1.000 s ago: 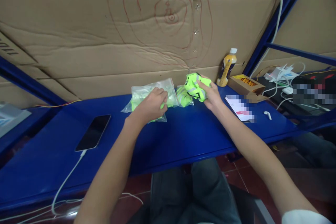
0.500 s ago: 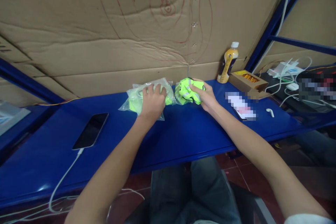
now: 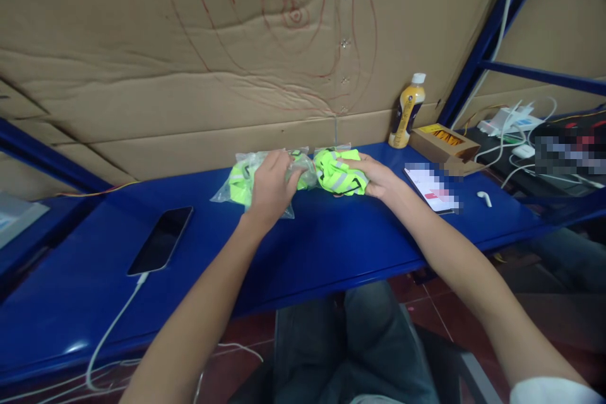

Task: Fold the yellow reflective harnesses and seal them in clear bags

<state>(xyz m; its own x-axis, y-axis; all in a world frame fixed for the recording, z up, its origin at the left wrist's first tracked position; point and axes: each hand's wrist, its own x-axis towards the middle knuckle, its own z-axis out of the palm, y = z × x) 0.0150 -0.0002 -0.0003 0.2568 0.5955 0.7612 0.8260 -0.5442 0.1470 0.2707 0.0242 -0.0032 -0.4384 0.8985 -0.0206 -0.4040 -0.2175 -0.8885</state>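
Observation:
A clear plastic bag (image 3: 242, 188) with neon-yellow fabric inside lies at the back of the blue table. My left hand (image 3: 273, 184) is closed on the bag's upper side, thumb toward the right. Just right of it, my right hand (image 3: 376, 178) grips a bunched neon-yellow reflective vest (image 3: 338, 172) with grey stripes and black edging. The vest's left side meets the bag's right end, where clear plastic shows around it. Whether part of the vest sits inside the bag's mouth I cannot tell.
On the blue table (image 3: 326, 246) a black phone (image 3: 161, 240) with a white cable lies left. To the right are a bottle (image 3: 408, 110), an open cardboard box (image 3: 445, 142), a lit phone (image 3: 430, 189) and a white earbud (image 3: 484, 198). A cardboard wall (image 3: 142, 76) stands behind.
My left hand's fingers have drawn together on the bag, and its thumb now shows on the right. My right hand has shifted on the vest, which looks more spread.

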